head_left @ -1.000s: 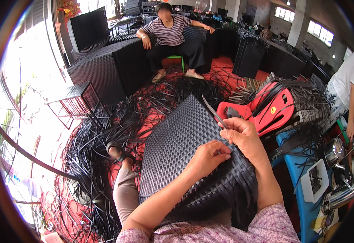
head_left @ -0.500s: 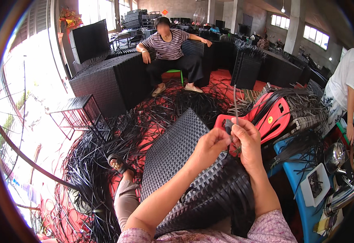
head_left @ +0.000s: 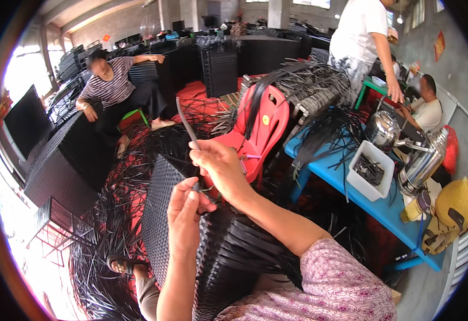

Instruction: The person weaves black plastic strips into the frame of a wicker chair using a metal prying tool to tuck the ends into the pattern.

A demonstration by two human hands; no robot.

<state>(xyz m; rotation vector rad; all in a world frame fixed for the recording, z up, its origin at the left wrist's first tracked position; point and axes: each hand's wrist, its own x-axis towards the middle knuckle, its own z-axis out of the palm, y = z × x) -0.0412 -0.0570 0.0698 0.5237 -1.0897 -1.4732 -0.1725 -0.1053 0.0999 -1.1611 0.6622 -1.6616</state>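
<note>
A black woven rattan panel (head_left: 162, 214) rests on my lap, loose strips hanging from its near edge. My right hand (head_left: 220, 166) is raised above it, pinching a thin dark rattan strip (head_left: 187, 125) that sticks up and away from me. My left hand (head_left: 186, 216) is just below, fingers closed around the lower part of the same strip, right over the panel's upper edge.
A red plastic chair (head_left: 263, 128) draped with black strips stands just beyond my hands. To the right is a blue table (head_left: 373, 206) with a white tub, metal kettles and a yellow hat. One person sits at the back left; another stands at the table's far end.
My head has turned right, bringing the blue table into view. Both hands have lifted off the panel and drawn the strip upward; the right hand now sits above the left.
</note>
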